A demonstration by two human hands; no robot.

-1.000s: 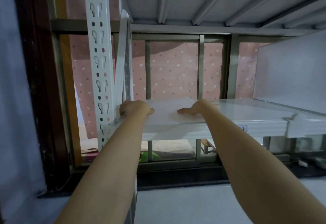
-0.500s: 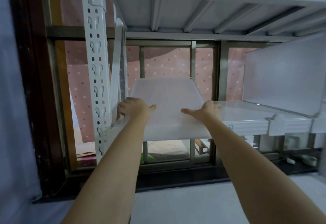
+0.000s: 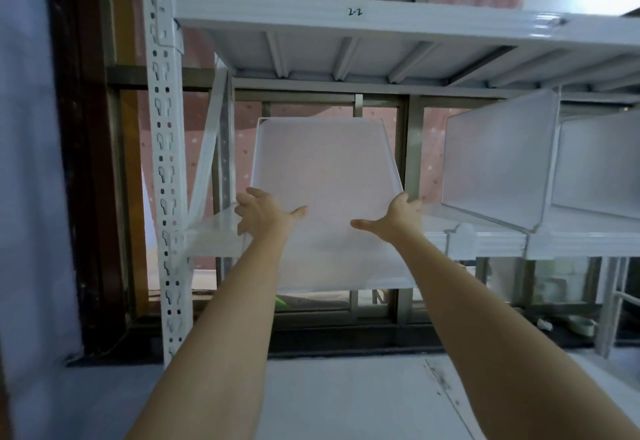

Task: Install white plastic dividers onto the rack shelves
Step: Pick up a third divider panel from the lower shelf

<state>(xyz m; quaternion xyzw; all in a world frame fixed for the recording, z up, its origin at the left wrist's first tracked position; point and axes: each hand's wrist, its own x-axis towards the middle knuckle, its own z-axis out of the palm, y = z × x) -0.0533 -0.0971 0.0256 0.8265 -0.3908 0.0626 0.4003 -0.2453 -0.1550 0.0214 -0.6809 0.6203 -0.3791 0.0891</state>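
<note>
A translucent white plastic divider [image 3: 325,176] is tilted up steeply, its far edge raised towards the upper shelf and its near edge hanging below the front of the white rack shelf [image 3: 491,240]. My left hand [image 3: 259,216] grips the divider's left edge, thumb on its face. At the divider's right edge my right hand [image 3: 394,217] holds on the same way. Two more dividers [image 3: 498,162] stand upright on the shelf to the right.
A perforated white upright post [image 3: 164,148] and a diagonal brace [image 3: 207,148] stand just left of my left hand. The upper shelf [image 3: 346,20], marked 2-2, is overhead. A window frame with pink dotted curtain lies behind. Grey floor below.
The divider lay flat on the shelf a second ago; both hands have tipped its far edge up and drawn it forward, so it now stands steeply tilted.
</note>
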